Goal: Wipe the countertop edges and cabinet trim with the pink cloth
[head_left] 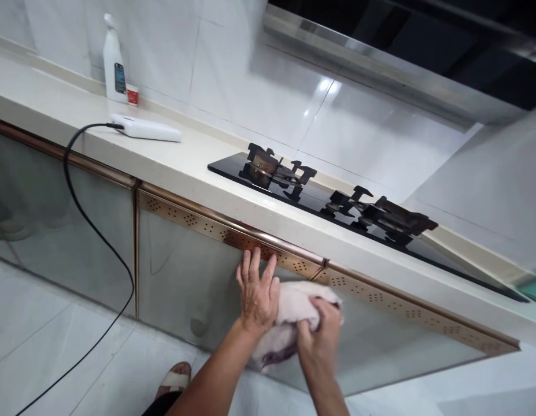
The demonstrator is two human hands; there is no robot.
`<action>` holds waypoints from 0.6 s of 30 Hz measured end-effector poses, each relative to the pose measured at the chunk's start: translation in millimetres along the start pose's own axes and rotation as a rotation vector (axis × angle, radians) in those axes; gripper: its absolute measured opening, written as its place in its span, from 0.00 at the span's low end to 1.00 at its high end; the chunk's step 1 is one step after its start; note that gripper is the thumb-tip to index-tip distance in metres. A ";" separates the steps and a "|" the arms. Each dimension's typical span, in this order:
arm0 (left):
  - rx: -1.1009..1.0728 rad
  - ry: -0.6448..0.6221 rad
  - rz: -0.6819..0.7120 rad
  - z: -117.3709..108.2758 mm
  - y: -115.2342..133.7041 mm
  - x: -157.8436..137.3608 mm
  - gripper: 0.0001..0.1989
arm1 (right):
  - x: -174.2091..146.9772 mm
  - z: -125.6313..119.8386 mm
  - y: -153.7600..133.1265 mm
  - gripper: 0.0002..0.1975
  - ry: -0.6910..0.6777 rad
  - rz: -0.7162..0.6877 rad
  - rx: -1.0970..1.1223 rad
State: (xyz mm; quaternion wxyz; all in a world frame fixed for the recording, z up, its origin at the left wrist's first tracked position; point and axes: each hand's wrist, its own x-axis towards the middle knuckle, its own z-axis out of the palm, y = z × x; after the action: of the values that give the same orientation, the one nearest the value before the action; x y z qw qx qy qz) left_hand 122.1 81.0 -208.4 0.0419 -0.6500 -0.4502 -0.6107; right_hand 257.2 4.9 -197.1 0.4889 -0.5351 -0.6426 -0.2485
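Observation:
Below the stove, my left hand [257, 292] lies flat with fingers spread, its fingertips at the copper-coloured perforated strip of a glass cabinet door [185, 263]. My right hand [322, 329] grips a bunched white cloth [296, 300] with dark patches. The cloth sits between my two hands, against the cabinet front near the seam of two doors. Part of it hangs down behind my wrists, and motion blurs its edges. Whether my left hand touches the cloth I cannot tell.
Above is a black gas stove [311, 202] on the pale countertop [193, 167]. A spray bottle [114, 63], a small red-and-white container [132, 95] and a white device [148, 128] stand to the left. A black cable [103, 237] hangs from the device to the floor. A range hood [380, 63] juts out overhead.

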 end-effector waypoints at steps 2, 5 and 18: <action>-0.051 0.015 -0.015 -1.1 1.0 0.3 0.26 | 42.6 -5.0 -5.0 0.18 0.147 -0.058 -0.074; -0.108 0.039 -0.014 -3.2 -0.6 1.1 0.26 | 68.1 12.5 -3.4 0.16 0.285 -0.096 -0.164; -0.122 0.020 -0.041 -11.2 4.2 4.4 0.23 | -96.4 55.3 4.4 0.18 -0.678 0.273 0.073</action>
State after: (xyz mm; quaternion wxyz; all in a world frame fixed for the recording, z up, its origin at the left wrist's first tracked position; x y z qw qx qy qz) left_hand 115.7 74.1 -199.8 -0.0056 -0.6359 -0.4248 -0.6443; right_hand 236.4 9.9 -306.2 0.2957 -0.6500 -0.6993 0.0336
